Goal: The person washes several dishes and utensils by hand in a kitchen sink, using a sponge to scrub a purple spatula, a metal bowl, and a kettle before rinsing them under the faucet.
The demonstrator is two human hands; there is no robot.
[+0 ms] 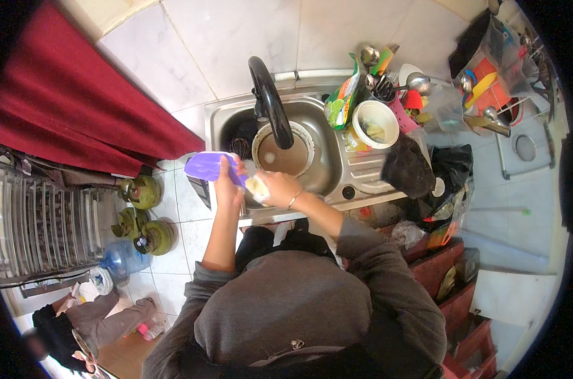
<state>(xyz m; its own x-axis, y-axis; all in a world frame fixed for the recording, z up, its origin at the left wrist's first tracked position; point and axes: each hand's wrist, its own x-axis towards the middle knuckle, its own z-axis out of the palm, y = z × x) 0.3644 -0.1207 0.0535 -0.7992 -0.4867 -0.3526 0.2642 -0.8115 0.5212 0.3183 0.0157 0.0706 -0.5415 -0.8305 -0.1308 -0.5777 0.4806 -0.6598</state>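
Observation:
Over the sink's front left corner, my left hand [227, 182] grips a flat purple plastic item [203, 166] with a pale rim; its exact kind is unclear. In my right hand [281, 189] is a pale yellow sponge [258, 188] with white suds, held against the purple item's right end. Just beyond my hands, a round pale tub [310, 158] of cloudy brownish water stands in the steel sink [332, 156]. A black faucet [272, 102] arches above it. Left of the tub lies a wire whisk [239, 148], partly hidden.
Right of the basin stand a green pouch [344, 102], a white bucket [379, 121] and a pink utensil holder [404, 118]. A dark cloth [408, 166] hangs over the drainboard. Green gas cylinders [156, 237] stand on the floor at left. Another person [54, 331] is at lower left.

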